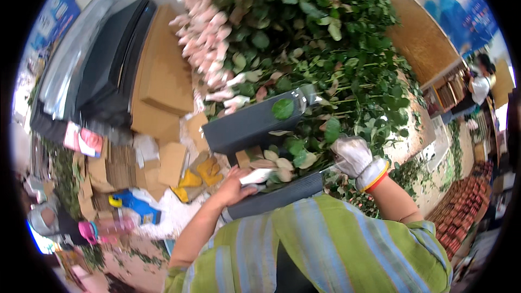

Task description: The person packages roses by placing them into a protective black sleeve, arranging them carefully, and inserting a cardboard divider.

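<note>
one leafy bunch of stems (297,152) lies between a near dark ridged panel (282,192) and a far dark panel (252,128). the left hand (234,186), bare, curls by the near panel's left end, close to a white-wrapped flower head (255,177); i can't tell whether it grips anything. the right hand (351,156), in a pale glove, bends its fingers among the stems on the other side; its hold is hidden from me. beyond, pink-wrapped flower heads (205,38) edge a big leafy heap (309,32).
</note>
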Demonstrator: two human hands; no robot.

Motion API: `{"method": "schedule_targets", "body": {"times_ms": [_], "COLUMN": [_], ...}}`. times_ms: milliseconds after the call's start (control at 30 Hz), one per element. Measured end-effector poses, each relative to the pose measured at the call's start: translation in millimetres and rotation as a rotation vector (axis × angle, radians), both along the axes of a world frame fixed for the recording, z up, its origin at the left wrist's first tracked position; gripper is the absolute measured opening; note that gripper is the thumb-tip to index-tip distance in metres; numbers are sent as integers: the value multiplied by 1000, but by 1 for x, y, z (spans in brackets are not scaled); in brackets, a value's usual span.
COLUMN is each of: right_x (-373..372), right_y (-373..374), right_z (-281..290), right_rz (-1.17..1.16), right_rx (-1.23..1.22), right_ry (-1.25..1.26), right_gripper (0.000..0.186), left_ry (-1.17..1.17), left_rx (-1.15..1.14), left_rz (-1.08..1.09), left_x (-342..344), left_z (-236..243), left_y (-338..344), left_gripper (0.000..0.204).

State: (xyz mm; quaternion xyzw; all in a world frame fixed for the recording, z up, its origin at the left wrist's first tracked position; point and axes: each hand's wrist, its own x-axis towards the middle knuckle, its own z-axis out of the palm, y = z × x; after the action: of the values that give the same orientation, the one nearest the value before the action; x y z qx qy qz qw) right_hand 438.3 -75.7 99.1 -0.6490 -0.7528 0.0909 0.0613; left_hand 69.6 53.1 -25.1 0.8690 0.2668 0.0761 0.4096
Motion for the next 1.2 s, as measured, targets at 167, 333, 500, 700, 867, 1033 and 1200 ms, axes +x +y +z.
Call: {"method": "schedule_targets", "body": {"times_ms": [167, 333, 500, 700, 867, 1033, 1200], "right_x": [-15, 32, 60, 53, 108, 140, 137], "right_y": [40, 29, 3, -23, -22, -35, -55], "right_z": [-2, -30, -29, 18, 25, 85, 96], "right_rz": [22, 22, 156, -295, -531, -929, -822], "right_rx": [-224, -198, 242, 191, 565, 857, 1037], "right_ry": [-235, -199, 54, 363, 133, 795, 684], "right_gripper": [12, 15, 38, 37, 35, 44, 38], "left_ry": [101, -61, -39, -114, -144, -91, -82], "left_rx": [-16, -24, -103, -46, -57, -35, -8], "left_rz": [-11, -13, 26, 3, 31, 17, -4], "left_x": [5, 5, 6, 4, 1, 3, 3], "left_z": [0, 5, 5, -2, -5, 1, -2], "left_y": [0, 0, -3, -2, -4, 0, 0], "left_gripper": [47, 44, 45, 43, 42, 43, 42]}}
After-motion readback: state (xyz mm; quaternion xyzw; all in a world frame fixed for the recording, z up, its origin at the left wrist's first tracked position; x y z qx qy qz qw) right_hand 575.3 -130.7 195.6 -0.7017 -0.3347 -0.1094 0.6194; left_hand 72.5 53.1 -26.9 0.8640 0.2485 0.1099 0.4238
